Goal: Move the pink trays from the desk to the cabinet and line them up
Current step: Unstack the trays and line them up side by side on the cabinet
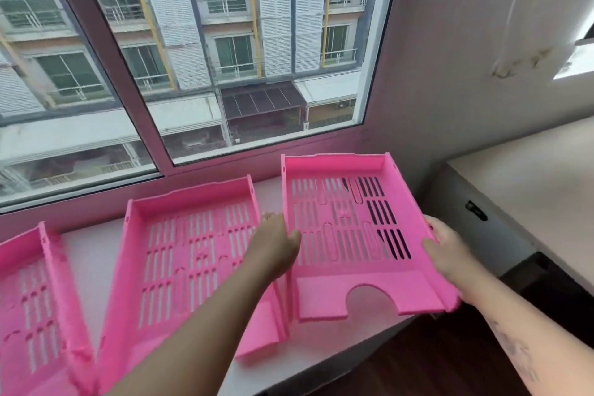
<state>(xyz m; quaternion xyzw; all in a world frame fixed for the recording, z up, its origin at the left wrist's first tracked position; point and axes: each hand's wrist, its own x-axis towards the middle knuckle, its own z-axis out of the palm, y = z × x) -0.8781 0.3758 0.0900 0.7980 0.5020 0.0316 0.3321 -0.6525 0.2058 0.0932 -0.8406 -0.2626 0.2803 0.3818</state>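
Three pink slotted trays are in view along a white cabinet top (273, 360) under the window. The right tray (347, 235) is gripped on both sides: my left hand (276, 241) on its left wall, my right hand (446, 251) on its right wall. Its right front corner hangs past the cabinet's end, and I cannot tell whether it rests on the top or is held just above it. The middle tray (189, 264) lies flat beside it, almost touching. A third tray (35, 309) lies at the far left, partly cut off by the frame.
A large window (193, 58) runs directly behind the trays. On the right stands a pale desk (530, 177) with a dark handle on its side, separated from the cabinet by a gap over dark wooden floor (434, 363).
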